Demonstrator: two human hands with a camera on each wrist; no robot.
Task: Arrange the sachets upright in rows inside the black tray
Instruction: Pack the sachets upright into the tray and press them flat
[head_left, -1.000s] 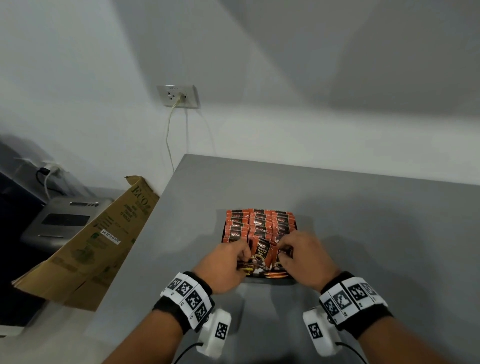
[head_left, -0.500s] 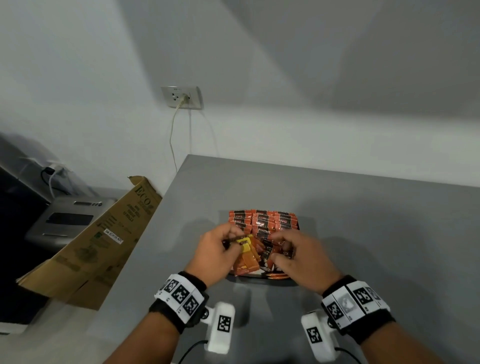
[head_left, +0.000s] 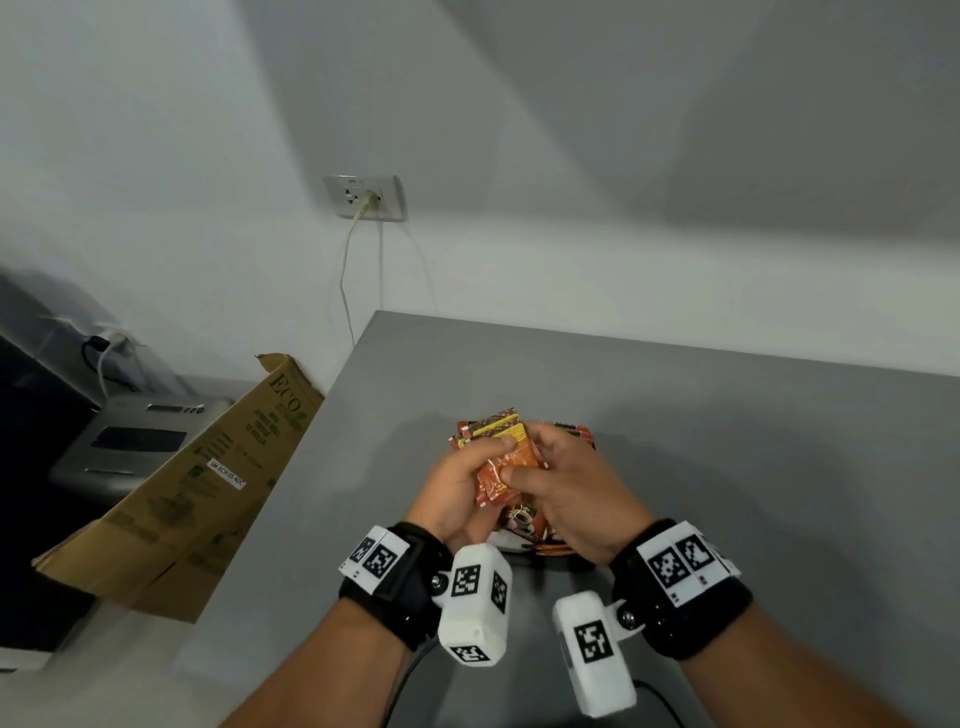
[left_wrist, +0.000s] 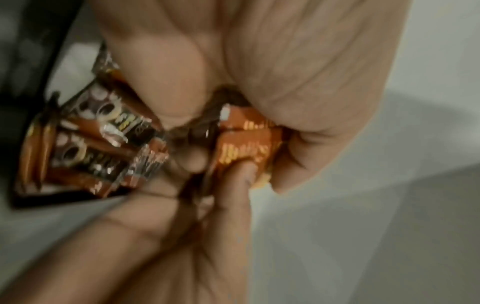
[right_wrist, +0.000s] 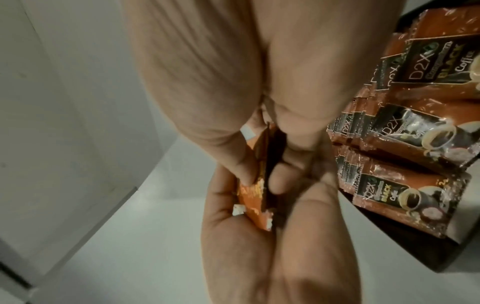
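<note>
Both hands hold a small bundle of orange sachets (head_left: 506, 460) just above the near end of the black tray (head_left: 569, 564). My left hand (head_left: 483, 467) grips the bundle from the left, thumb on top. From the right, my right hand (head_left: 522, 460) pinches it between thumb and fingers. In the right wrist view the held sachets (right_wrist: 253, 205) stand on edge between the two hands. Rows of orange-and-black coffee sachets (right_wrist: 405, 144) lean in the tray (right_wrist: 415, 246) beside them. The left wrist view is blurred; it shows the bundle (left_wrist: 246, 148) and the tray's sachets (left_wrist: 85, 148).
The tray sits on a grey table (head_left: 727, 467) against a white wall. A flattened cardboard box (head_left: 197, 478) leans at the table's left edge, with a grey appliance (head_left: 130, 436) behind it. A cable hangs from a wall socket (head_left: 363, 197).
Both hands were down among the tray's front sachets; they have since lifted a bundle of sachets up out of the tray and hold it together above it.
</note>
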